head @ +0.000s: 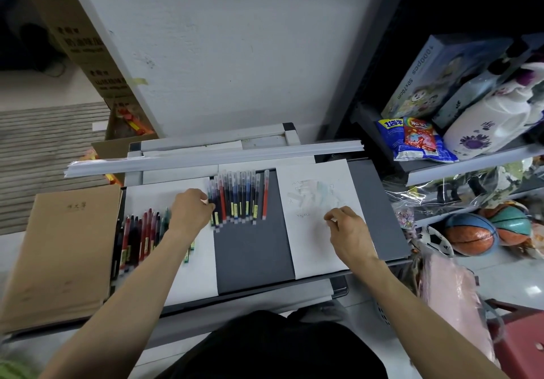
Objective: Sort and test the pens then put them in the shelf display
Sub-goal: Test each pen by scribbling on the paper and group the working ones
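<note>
Several capped pens [239,197] in red, blue and black lie side by side in a row on the grey table [253,249]. My left hand [191,210] reaches to the left end of that row, fingertips pinching a dark pen there. A second bunch of red and dark pens [138,235] lies on a white sheet at the left, partly hidden by my left forearm. My right hand [346,228] rests on the white test sheet [318,216] with faint scribbles, its fingers curled; whether it holds something small is unclear.
A brown paper pad [59,255] lies at the table's left. A long white strip bundle [212,156] runs across the back. Shelves [459,166] at the right carry snack bags, boxes and a white bottle; balls [471,234] sit on the floor below. A cardboard box stands back left.
</note>
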### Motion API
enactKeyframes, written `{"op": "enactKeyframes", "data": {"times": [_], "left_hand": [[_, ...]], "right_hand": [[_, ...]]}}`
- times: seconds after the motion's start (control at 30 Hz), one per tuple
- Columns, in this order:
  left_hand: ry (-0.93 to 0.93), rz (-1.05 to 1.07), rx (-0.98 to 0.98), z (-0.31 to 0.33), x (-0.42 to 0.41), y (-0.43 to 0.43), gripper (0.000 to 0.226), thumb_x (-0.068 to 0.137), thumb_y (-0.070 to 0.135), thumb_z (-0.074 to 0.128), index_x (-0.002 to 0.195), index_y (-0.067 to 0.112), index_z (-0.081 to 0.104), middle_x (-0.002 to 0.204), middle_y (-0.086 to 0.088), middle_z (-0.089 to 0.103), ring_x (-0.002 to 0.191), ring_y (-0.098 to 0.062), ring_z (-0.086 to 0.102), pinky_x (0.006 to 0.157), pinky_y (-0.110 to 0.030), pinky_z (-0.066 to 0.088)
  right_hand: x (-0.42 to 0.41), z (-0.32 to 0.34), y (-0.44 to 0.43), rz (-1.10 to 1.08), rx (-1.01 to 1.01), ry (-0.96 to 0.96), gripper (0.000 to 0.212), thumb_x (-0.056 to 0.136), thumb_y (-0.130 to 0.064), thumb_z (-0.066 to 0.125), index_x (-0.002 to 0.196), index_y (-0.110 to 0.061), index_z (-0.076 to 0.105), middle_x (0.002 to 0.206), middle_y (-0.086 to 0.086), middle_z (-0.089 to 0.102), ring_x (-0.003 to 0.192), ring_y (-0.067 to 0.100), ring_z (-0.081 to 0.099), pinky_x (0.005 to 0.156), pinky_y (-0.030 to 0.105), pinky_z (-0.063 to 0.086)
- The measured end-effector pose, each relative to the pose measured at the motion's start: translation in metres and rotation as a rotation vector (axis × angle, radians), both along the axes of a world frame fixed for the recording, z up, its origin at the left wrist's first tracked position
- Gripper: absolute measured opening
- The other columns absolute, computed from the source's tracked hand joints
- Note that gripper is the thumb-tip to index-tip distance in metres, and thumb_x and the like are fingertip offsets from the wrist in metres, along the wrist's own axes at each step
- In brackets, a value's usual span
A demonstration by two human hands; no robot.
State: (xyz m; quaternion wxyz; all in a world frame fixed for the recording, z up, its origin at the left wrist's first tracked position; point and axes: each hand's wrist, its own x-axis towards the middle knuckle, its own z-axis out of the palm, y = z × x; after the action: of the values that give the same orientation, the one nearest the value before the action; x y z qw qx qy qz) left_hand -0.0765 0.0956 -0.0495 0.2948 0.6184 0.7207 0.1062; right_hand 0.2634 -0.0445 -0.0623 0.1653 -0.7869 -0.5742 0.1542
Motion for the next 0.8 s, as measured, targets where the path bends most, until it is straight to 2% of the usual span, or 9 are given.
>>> {"op": "enactKeyframes", "data": {"times": [0.1,0.17,0.23,0.27,0.37,0.47,0.5,0.67,0.8], "left_hand": [[-0.006,0.006,0.017,0.004,-0.003,-0.007,0.032,0.095,0.024,0.07,0.122,0.006,0.072,0.112,-0.015,0.076,0.094,-0.031,0.07,0.086,-0.034,0.055],[-0.002,0.016,0.015,0.006,-0.011,-0.014,0.029,0.094,0.022,0.069,0.119,0.008,0.071,0.11,-0.013,0.075,0.086,-0.028,0.069,0.081,-0.031,0.054],[0.031,0.016,-0.021,0.01,-0.021,-0.022,0.023,0.092,0.019,0.069,0.112,0.007,0.073,0.105,-0.012,0.075,0.085,-0.029,0.07,0.077,-0.03,0.051],[0.067,0.007,-0.039,0.01,-0.027,-0.025,0.017,0.09,0.017,0.07,0.103,0.006,0.074,0.096,-0.011,0.075,0.083,-0.03,0.07,0.074,-0.03,0.051],[0.174,-0.021,-0.062,0.006,-0.038,-0.034,0.012,0.083,0.012,0.069,0.073,0.004,0.071,0.064,-0.01,0.068,0.061,-0.029,0.064,0.063,-0.037,0.057],[0.231,-0.054,-0.076,0.001,-0.037,-0.044,0.026,0.084,0.014,0.071,0.063,0.002,0.061,0.057,-0.007,0.062,0.054,-0.025,0.06,0.051,-0.027,0.047],[0.236,-0.064,-0.071,0.0,-0.035,-0.046,0.031,0.086,0.016,0.073,0.061,0.003,0.057,0.057,-0.007,0.061,0.054,-0.025,0.059,0.051,-0.027,0.045],[0.322,-0.067,-0.06,-0.002,-0.028,-0.051,0.033,0.09,0.027,0.073,0.066,0.009,0.059,0.065,-0.008,0.064,0.062,-0.028,0.065,0.058,-0.037,0.058],[0.356,-0.102,-0.065,0.003,-0.019,-0.053,0.027,0.091,0.017,0.068,0.07,0.007,0.055,0.068,-0.008,0.057,0.066,-0.031,0.06,0.055,-0.034,0.048]], "right_hand": [[-0.014,0.011,0.0,-0.028,0.014,0.135,0.019,0.098,0.0,0.059,0.104,-0.015,0.069,0.098,-0.002,0.065,0.077,0.015,0.061,0.066,0.019,0.045],[-0.025,0.021,-0.002,-0.078,0.007,0.276,0.017,0.1,-0.006,0.058,0.106,-0.02,0.064,0.094,-0.005,0.067,0.081,0.01,0.064,0.068,0.017,0.047],[-0.034,0.029,-0.004,-0.138,0.01,0.41,0.013,0.102,-0.013,0.06,0.109,-0.024,0.059,0.09,-0.007,0.069,0.08,0.006,0.066,0.064,0.011,0.046],[-0.039,0.031,-0.005,-0.156,0.009,0.459,0.014,0.102,-0.015,0.062,0.11,-0.026,0.058,0.089,-0.008,0.07,0.079,0.005,0.067,0.062,0.01,0.046],[-0.05,0.032,-0.008,-0.151,-0.018,0.544,0.021,0.101,-0.016,0.064,0.115,-0.029,0.057,0.088,-0.006,0.072,0.079,0.008,0.07,0.063,0.013,0.047],[-0.057,0.033,-0.009,-0.119,-0.066,0.6,0.033,0.1,-0.015,0.066,0.124,-0.035,0.055,0.09,-0.005,0.073,0.082,0.01,0.072,0.066,0.016,0.052],[-0.058,0.034,-0.008,-0.11,-0.085,0.618,0.037,0.099,-0.014,0.066,0.127,-0.037,0.054,0.09,-0.005,0.073,0.082,0.009,0.072,0.068,0.016,0.053],[-0.065,0.042,-0.006,-0.092,-0.131,0.713,0.043,0.098,-0.011,0.066,0.13,-0.039,0.06,0.092,-0.002,0.074,0.079,0.01,0.073,0.075,0.014,0.053],[-0.069,0.046,-0.005,-0.086,-0.142,0.81,0.035,0.097,-0.012,0.067,0.12,-0.038,0.069,0.091,-0.001,0.075,0.079,0.013,0.075,0.083,0.026,0.057]]}}
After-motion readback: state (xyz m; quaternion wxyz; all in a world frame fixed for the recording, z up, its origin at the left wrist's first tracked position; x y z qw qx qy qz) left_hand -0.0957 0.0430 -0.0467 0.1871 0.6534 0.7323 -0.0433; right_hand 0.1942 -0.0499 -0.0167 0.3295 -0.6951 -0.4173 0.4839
